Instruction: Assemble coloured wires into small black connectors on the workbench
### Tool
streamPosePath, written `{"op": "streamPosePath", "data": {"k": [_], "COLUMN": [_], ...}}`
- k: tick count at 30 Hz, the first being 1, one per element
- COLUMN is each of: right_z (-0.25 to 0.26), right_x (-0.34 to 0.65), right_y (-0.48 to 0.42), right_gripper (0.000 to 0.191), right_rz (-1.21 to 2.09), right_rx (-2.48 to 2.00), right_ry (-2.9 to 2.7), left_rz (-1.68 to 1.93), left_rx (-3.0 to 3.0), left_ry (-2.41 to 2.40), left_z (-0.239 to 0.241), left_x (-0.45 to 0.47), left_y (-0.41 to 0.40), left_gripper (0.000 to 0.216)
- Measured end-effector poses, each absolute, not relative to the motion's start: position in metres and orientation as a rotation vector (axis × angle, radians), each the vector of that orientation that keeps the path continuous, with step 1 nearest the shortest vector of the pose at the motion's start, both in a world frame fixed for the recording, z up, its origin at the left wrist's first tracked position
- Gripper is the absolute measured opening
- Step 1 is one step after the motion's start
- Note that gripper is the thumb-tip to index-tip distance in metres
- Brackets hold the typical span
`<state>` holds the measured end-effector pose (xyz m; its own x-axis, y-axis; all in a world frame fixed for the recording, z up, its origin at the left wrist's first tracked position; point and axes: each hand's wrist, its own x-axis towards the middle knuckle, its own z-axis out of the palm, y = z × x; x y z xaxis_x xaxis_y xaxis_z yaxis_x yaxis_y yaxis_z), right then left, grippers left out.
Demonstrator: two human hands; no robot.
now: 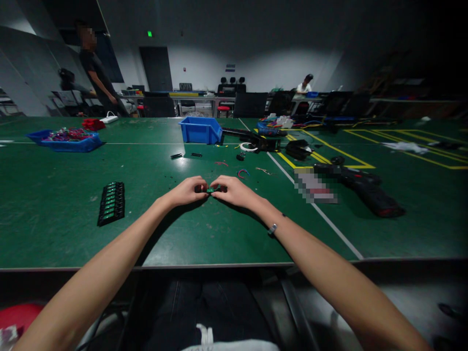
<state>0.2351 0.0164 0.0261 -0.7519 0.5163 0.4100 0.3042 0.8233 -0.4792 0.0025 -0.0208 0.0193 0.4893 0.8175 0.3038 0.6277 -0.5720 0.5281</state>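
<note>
A small green circuit board is pinched at both ends between my two hands, just above the green tabletop. My left hand grips its left end with the fingertips. On the other end, the fingers of my right hand are closed in the same way; they cover part of the board and something dark at its edges. To the left lies a black holder with several green boards in a row. Beyond my hands are two short black strips and loose red and blue wires.
A blue bin stands ahead. Blue trays with red parts are at far left. On the right lie a black power tool and a blurred-out flat object. People are in the background, one standing person at left.
</note>
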Motion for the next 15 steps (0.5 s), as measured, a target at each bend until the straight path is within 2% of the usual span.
{"op": "streamPosePath", "data": {"k": [15], "right_z": [0.0249], "right_x": [0.2364], "right_y": [0.0174], "right_gripper": [0.022], "right_rz": [0.467], "right_rx": [-0.542], "right_ry": [-2.513], "left_rz": [0.766], "left_rx": [2.389], "left_ry": [1.192], "left_z": [0.0183], "left_x": [0.0007], "left_y": [-0.0204], "left_gripper": [0.019]}}
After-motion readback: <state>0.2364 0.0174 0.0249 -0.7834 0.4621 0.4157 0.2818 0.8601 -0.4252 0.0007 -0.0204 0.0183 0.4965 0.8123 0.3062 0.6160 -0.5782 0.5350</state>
